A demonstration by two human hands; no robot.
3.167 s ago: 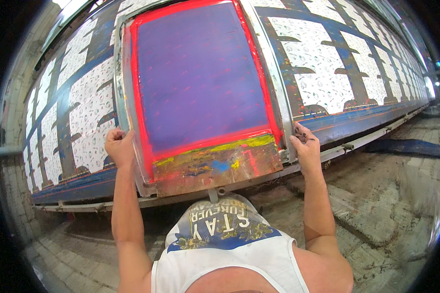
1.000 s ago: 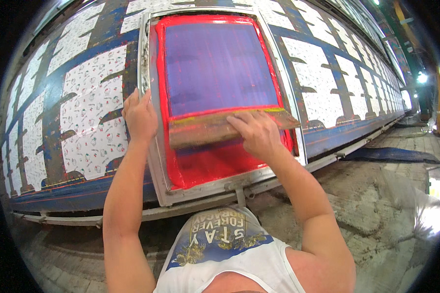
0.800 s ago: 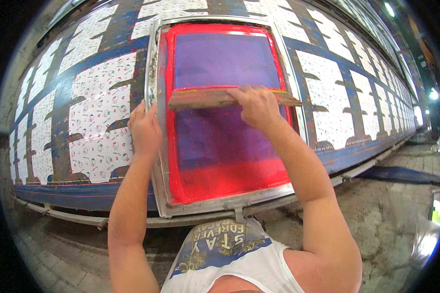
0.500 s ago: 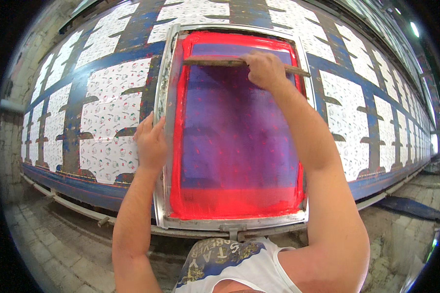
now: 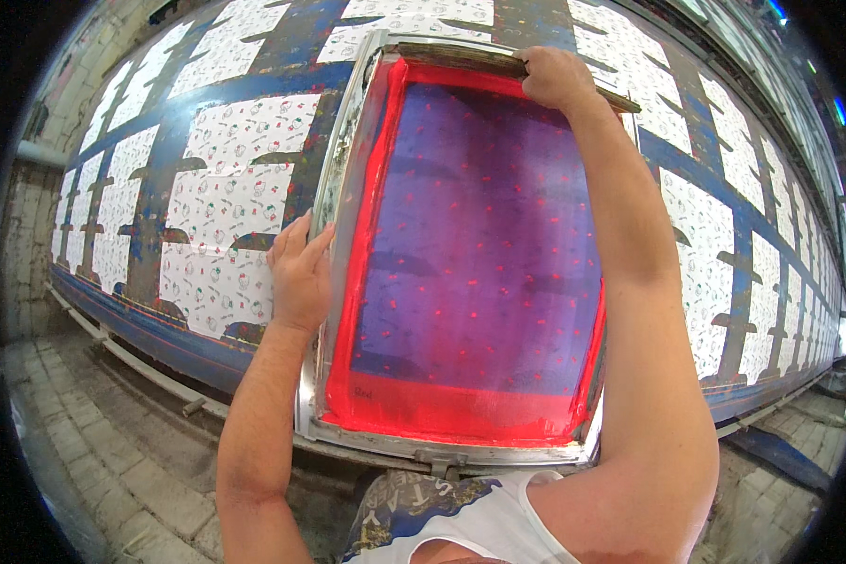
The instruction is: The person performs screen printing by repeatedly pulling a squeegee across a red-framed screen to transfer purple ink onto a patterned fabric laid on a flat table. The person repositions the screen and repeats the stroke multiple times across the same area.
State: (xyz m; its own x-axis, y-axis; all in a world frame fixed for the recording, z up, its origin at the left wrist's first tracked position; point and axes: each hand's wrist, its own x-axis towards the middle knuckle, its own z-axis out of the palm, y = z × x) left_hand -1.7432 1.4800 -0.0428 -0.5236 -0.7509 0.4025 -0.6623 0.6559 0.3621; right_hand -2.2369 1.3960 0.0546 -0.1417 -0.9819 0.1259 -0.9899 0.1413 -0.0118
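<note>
A screen-printing frame (image 5: 334,193) with metal rails lies in front of me, leaning slightly to the right. Its purple mesh (image 5: 479,244) is bordered by red ink, with small red specks across the middle. At the far end, my right hand (image 5: 559,77) is closed around a squeegee (image 5: 461,56) with a long, ink-stained wooden bar. The bar lies across the frame by the far rail, and its right end reaches over the side rail. On the left rail, my left hand (image 5: 301,273) grips the frame, thumb toward the mesh and fingers at the outer side.
A long blue printing table (image 5: 207,362) extends to both sides. Rows of white printed fabric panels (image 5: 240,193) with dark notch-shaped gaps lie on it. Along its near edge runs a metal rail (image 5: 150,381), above a paved floor (image 5: 113,470).
My right hand has pushed the squeegee away from me, from the upper mesh to the far rail. Red specks show more clearly on the mesh. My left hand stays on the left rail.
</note>
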